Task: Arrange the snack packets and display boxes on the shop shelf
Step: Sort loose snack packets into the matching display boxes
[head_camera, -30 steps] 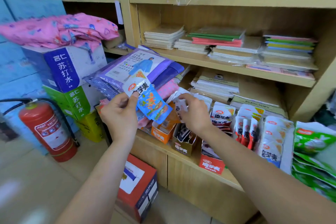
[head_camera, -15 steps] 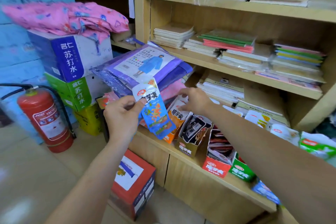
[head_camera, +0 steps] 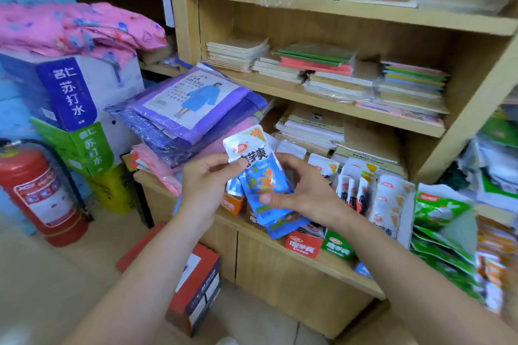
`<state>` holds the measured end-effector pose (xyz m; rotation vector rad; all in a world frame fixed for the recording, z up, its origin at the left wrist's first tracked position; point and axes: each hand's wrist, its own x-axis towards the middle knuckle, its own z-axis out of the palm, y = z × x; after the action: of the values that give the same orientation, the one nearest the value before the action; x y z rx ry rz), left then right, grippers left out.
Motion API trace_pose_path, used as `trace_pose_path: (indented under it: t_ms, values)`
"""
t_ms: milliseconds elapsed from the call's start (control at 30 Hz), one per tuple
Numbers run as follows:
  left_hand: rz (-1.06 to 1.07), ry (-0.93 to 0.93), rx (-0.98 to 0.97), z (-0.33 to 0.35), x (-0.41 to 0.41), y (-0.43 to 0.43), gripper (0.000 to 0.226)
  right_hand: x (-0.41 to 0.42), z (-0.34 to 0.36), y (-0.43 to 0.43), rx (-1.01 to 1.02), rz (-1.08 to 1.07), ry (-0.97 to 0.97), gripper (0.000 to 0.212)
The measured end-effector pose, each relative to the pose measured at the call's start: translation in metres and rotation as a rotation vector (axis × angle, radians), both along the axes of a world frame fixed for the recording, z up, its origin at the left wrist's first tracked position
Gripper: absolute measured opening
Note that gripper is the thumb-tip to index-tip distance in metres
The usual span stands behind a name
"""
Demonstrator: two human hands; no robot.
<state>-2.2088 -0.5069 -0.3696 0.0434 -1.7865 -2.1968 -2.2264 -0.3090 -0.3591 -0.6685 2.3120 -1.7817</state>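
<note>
Blue and white snack packets (head_camera: 260, 176) are held in a small stack in front of the wooden shelf counter (head_camera: 316, 263). My left hand (head_camera: 204, 185) pinches their upper left corner. My right hand (head_camera: 300, 193) grips their right side, thumb across the front. Behind them on the counter stand display boxes: an orange one (head_camera: 232, 204), a red one (head_camera: 304, 244) and a green one (head_camera: 337, 248). White packets (head_camera: 389, 204) stand upright in the boxes to the right.
Green packets (head_camera: 443, 221) are piled at the right edge. Purple raincoat packs (head_camera: 193, 103) lie stacked on the counter's left end. Notebooks (head_camera: 322, 70) fill the shelves above. A red fire extinguisher (head_camera: 42, 196), soda water cartons (head_camera: 67, 92) and a red box (head_camera: 196, 288) stand on the floor.
My right hand has left the display boxes and come back to take hold of the blue packets beside my left hand. The view has shifted a little to the right.
</note>
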Motion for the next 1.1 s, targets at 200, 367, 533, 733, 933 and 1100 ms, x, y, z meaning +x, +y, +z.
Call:
trace_pose_path:
  t_ms: [200, 367, 533, 733, 933, 1100]
  values:
    - [-0.065, -0.078, 0.009, -0.002, 0.007, 0.052, 0.024, 0.026, -0.012, 0.033, -0.169, -0.235, -0.082, 0.038]
    - [-0.285, -0.211, 0.169, -0.002, 0.008, 0.093, 0.017, 0.041, -0.029, 0.072, -0.486, -0.389, -0.27, 0.033]
    - [-0.497, -0.235, 0.147, -0.011, 0.025, 0.13, 0.035, 0.05, -0.037, 0.101, -0.743, -0.408, -0.368, 0.036]
    - [-0.418, -0.175, -0.069, -0.024, 0.032, 0.16, 0.041, 0.055, -0.038, 0.121, -0.739, -0.403, -0.372, 0.028]
    - [-0.386, -0.152, -0.038, -0.022, 0.03, 0.17, 0.039, 0.057, -0.038, 0.133, -0.65, -0.533, -0.304, 0.02]
    - [-0.284, -0.137, -0.029, -0.019, 0.024, 0.163, 0.034, 0.053, -0.034, 0.151, -0.683, -0.643, -0.298, 0.012]
